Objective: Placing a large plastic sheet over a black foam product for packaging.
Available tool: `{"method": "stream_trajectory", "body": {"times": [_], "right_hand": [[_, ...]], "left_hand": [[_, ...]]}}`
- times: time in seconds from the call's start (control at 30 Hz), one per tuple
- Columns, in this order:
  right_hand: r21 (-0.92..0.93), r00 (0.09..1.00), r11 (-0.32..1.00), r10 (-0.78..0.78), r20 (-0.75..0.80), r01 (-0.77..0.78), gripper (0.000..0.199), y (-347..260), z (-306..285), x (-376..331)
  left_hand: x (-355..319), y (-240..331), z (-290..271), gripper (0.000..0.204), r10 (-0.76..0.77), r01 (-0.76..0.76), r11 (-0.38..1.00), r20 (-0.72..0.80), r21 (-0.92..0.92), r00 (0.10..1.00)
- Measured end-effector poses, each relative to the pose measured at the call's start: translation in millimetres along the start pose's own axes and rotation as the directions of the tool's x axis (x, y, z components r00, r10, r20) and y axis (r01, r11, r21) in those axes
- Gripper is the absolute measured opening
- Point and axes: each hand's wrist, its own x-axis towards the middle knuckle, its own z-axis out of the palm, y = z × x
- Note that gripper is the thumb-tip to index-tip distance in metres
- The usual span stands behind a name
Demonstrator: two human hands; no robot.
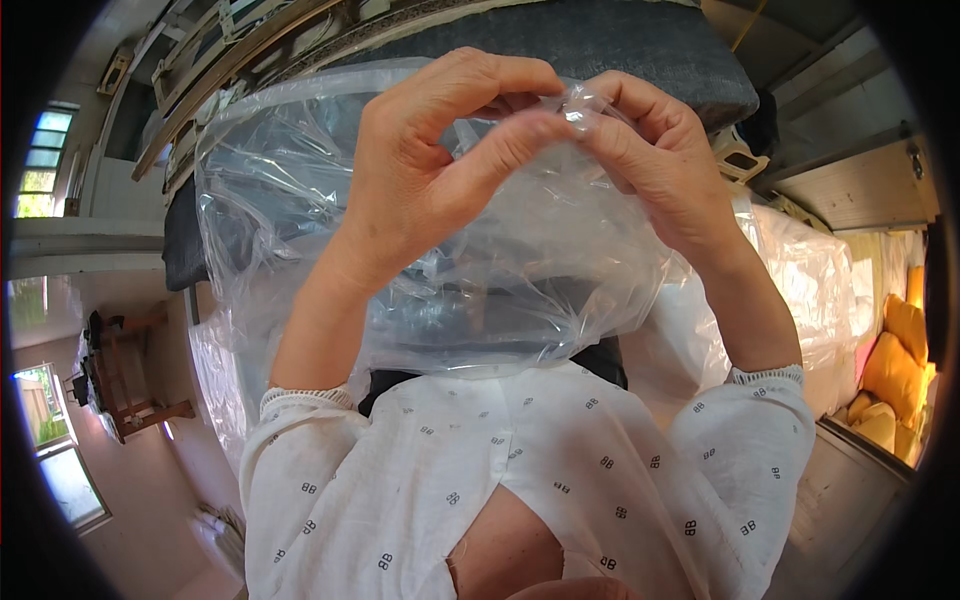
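Observation:
A large clear plastic bag [270, 190] hangs in front of me, crumpled and see-through. My left hand [430, 170] pinches its upper edge between thumb and fingers. My right hand [650, 150] grips the same edge just to the right, fingertips almost touching the left hand's. Both forearms rise from white patterned sleeves [560, 480] at the bottom of the view. Dark shapes show through the bag, too blurred to name.
A dark grey cushioned slab [640, 45] lies behind the bag at the top. More plastic-wrapped white bulk [800, 270] sits at right, with yellow cushions [895, 370] at the far right. A wooden chair [120, 380] and windows are at left.

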Motion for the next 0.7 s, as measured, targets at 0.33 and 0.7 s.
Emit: {"method": "stream_trajectory", "body": {"times": [0.33, 0.7], "right_hand": [[-0.155, 0.989, 0.986, -0.078, -0.13, 0.057, 0.012, 14.5, 30.3, 0.5], [0.184, 0.985, 0.969, 0.158, 0.066, -0.168, 0.021, 28.6, 62.7, 16.5]], "left_hand": [[-30.9, -9.6, -4.5, 0.023, -0.028, 0.025, 0.999, -0.144, -0.021, 0.989], [-100.7, 4.7, -4.9, 0.013, -0.241, 0.143, 0.958, -0.431, -0.247, 0.87]]}}
